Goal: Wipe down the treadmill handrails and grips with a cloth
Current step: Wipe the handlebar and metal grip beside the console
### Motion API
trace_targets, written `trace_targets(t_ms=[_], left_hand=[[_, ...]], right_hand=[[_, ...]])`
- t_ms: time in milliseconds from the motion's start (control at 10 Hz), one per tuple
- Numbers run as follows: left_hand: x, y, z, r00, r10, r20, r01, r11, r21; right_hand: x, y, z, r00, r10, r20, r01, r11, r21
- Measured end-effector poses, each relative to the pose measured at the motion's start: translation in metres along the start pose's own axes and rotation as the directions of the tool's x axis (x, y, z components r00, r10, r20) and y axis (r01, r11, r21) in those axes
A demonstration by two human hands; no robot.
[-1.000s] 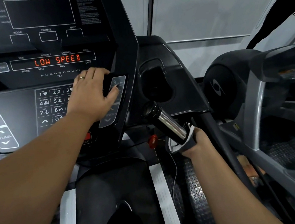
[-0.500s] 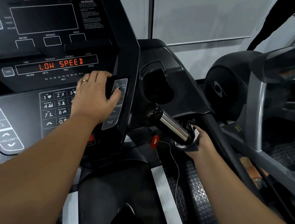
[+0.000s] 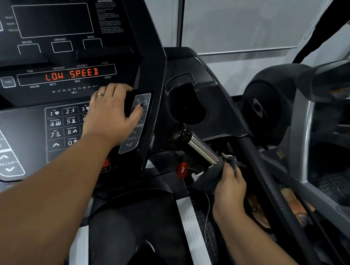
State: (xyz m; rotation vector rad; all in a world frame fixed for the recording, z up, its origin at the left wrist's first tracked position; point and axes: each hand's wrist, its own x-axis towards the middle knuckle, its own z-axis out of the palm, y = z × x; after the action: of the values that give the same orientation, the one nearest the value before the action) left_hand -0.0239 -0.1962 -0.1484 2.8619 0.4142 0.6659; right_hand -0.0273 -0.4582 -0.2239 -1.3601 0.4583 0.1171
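Console (image 3: 35, 134): fills the upper left; I read LOW SPEED in red on its display (image 3: 71, 74), with the number keypad (image 3: 63, 127) below.
Left hand (image 3: 110, 114): resting on the console near its right edge, fingers loosely bent over a dark raised part, thumb touching the speed pad (image 3: 132, 138); it covers the right columns of the keypad. It holds nothing that I can make out.
Red clip (image 3: 182, 170): under the console's lower right corner, just beside the cloth, with a thin white cord (image 3: 207, 206) hanging nearby.
In the way: a dark handrail (image 3: 263, 176) runs just right of my right hand; a neighbouring machine (image 3: 267, 106) crowds the right side.
Grip (image 3: 201, 149): chrome tube with a black cap, tilted; its long axis climbs from the cloth at lower right to the cap at upper left.
Cloth (image 3: 209, 178): dark, wrapped round the grip's lower end.
Right hand (image 3: 229, 189): fingers pinched on the cloth, below the chrome.
Belt (image 3: 133, 228): dark, between pale side rails, beneath both arms.
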Motion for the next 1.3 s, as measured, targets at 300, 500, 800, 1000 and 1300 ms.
trace_targets(t_ms=[300, 500, 800, 1000, 1300], left_hand=[[-0.001, 0.001, 0.001, 1.000, -0.007, 0.001, 0.007, 1.000, 0.003], [0.000, 0.001, -0.001, 1.000, -0.007, -0.002, 0.007, 1.000, 0.000], [0.000, 0.002, -0.001, 1.000, -0.012, 0.004, 0.012, 1.000, 0.000], [0.000, 0.002, -0.001, 1.000, -0.013, 0.011, 0.013, 1.000, 0.000], [-0.001, 0.001, 0.000, 1.000, -0.009, 0.001, 0.009, 1.000, -0.006]], right_hand=[[0.000, -0.033, -0.021, 0.679, -0.328, 0.656, 0.532, 0.836, -0.133], [0.049, -0.047, -0.017, 0.674, -0.004, 0.739, 0.602, 0.584, -0.546], [0.071, -0.049, -0.008, 0.655, 0.108, 0.748, 0.575, 0.571, -0.586], [0.038, -0.012, -0.009, 0.765, -0.347, 0.543, 0.637, 0.529, -0.560], [0.025, -0.013, 0.013, 0.585, -0.622, 0.520, 0.773, 0.233, -0.590]])
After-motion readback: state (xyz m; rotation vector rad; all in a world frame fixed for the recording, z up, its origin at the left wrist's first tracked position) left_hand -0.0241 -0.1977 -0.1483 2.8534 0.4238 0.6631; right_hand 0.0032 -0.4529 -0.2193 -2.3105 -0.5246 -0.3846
